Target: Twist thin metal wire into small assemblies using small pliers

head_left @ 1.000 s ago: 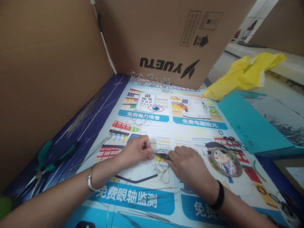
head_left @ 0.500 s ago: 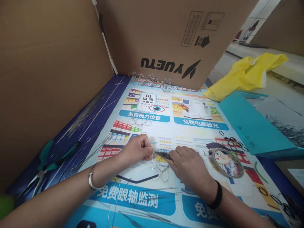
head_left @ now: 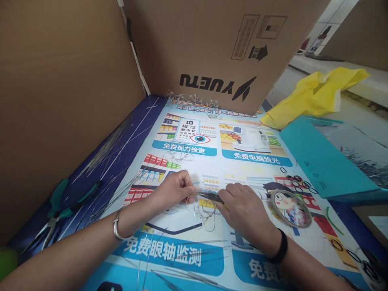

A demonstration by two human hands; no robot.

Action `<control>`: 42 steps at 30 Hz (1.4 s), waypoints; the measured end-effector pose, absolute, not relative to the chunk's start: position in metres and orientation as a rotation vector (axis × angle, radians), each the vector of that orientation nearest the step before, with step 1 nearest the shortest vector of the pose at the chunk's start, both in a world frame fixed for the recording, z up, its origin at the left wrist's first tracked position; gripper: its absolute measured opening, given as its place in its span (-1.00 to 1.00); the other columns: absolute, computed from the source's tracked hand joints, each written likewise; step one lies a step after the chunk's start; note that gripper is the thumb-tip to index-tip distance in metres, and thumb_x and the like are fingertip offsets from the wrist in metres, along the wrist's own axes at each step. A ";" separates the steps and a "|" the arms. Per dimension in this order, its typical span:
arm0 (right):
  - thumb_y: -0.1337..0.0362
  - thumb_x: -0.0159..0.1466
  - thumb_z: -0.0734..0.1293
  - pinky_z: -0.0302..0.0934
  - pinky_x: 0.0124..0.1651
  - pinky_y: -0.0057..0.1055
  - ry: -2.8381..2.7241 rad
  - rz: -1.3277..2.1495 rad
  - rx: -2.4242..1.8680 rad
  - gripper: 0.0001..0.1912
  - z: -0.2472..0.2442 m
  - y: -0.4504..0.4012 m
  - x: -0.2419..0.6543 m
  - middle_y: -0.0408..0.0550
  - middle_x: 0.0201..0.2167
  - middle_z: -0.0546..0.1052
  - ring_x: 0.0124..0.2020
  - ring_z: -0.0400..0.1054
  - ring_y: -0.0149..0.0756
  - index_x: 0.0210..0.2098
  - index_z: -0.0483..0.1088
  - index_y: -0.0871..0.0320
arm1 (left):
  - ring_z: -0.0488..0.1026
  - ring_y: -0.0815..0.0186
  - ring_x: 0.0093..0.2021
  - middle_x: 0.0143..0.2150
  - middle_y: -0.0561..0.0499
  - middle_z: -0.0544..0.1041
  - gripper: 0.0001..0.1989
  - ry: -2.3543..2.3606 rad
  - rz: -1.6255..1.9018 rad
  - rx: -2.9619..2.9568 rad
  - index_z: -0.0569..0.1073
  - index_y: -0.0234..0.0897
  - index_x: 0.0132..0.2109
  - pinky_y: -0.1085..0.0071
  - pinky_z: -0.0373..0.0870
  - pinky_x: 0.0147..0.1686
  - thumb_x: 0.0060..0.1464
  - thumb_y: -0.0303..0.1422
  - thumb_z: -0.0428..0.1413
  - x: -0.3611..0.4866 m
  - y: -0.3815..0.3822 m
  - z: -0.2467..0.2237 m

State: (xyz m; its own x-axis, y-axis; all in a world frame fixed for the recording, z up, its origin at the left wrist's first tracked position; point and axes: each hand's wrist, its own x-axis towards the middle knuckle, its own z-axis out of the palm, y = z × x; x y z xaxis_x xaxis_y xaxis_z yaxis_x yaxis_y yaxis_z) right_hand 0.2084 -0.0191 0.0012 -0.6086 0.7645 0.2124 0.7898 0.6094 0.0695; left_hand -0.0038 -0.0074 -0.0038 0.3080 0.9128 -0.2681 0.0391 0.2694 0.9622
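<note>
My left hand (head_left: 178, 186) is closed in a pinch on a thin wire (head_left: 194, 210), which bends into loose loops below the fingers. My right hand (head_left: 241, 206) is wrapped round a pair of pliers (head_left: 209, 196); their dark, narrow jaws point left and end close to my left fingertips, at the wire. Whether the jaws grip the wire is too small to tell. More curled wire (head_left: 209, 222) hangs or lies just under the jaws, over the printed sheet (head_left: 209, 252).
Teal-handled pliers (head_left: 54, 216) lie at left beside straight wires (head_left: 106, 149). A cardboard box (head_left: 206, 48) stands behind, with wire pieces (head_left: 194, 100) along its foot. At right are a tape roll (head_left: 291, 208), black rings (head_left: 298, 182), a teal folder (head_left: 324, 161) and yellow cloth (head_left: 318, 97).
My right hand and the pliers have shifted slightly right and up. The wire loops under the fingers have changed shape a little. My left hand has hardly moved.
</note>
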 end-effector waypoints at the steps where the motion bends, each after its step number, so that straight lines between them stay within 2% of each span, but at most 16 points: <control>1: 0.20 0.20 0.29 -0.11 -0.32 -0.34 -2.674 -0.238 -1.313 -0.84 0.003 -0.019 0.209 -0.06 -0.47 0.39 -0.39 0.18 -0.23 -0.45 0.36 0.13 | 0.31 0.48 -0.64 -0.66 0.14 0.41 -0.80 1.097 0.778 1.156 0.20 -0.27 -0.44 0.55 0.19 -0.60 -0.04 -0.40 0.12 -0.004 -0.007 -0.004; 18: 0.36 0.21 0.25 -0.16 -0.33 -0.31 -2.737 -0.408 -1.255 -0.86 0.010 -0.015 0.210 -0.07 -0.51 0.36 -0.40 0.14 -0.24 -0.49 0.32 0.12 | 0.31 0.47 -0.66 -0.67 0.16 0.39 -0.78 1.197 0.716 1.254 0.23 -0.26 -0.43 0.55 0.20 -0.63 -0.03 -0.29 0.14 -0.006 -0.006 -0.005; 27: 0.21 0.22 0.27 -0.12 -0.29 -0.32 -2.705 -0.274 -1.352 -0.83 0.011 -0.011 0.207 -0.05 -0.46 0.39 -0.34 0.16 -0.22 -0.45 0.36 0.13 | 0.28 0.48 -0.67 -0.66 0.15 0.39 -0.78 1.176 0.713 1.256 0.22 -0.26 -0.43 0.55 0.17 -0.64 -0.01 -0.29 0.13 -0.005 -0.006 -0.003; 34: 0.40 0.20 0.26 -0.14 -0.31 -0.30 -2.758 -0.491 -1.172 -0.91 0.012 -0.013 0.208 -0.08 -0.48 0.34 -0.37 0.12 -0.24 -0.43 0.34 0.14 | 0.25 0.48 -0.67 -0.66 0.16 0.38 -0.80 1.161 0.704 1.316 0.21 -0.25 -0.42 0.55 0.12 -0.64 0.00 -0.31 0.10 -0.005 -0.007 -0.007; 38: 0.41 0.20 0.26 -0.12 -0.31 -0.29 -2.760 -0.628 -1.082 -0.93 0.016 -0.016 0.208 -0.09 -0.46 0.33 -0.38 0.10 -0.24 -0.34 0.35 0.15 | 0.21 0.48 -0.65 -0.65 0.17 0.35 -0.82 1.200 0.693 1.361 0.20 -0.24 -0.43 0.54 0.09 -0.64 -0.01 -0.32 0.08 -0.005 -0.008 -0.008; 42: 0.42 0.19 0.26 -0.11 -0.32 -0.28 -2.765 -0.657 -1.026 -0.94 0.018 -0.019 0.206 -0.10 -0.48 0.31 -0.39 0.09 -0.24 -0.35 0.35 0.17 | 0.21 0.46 -0.60 -0.62 0.16 0.32 -0.84 1.325 0.688 1.541 0.23 -0.26 -0.46 0.53 0.06 -0.60 -0.02 -0.34 0.06 -0.004 -0.010 -0.006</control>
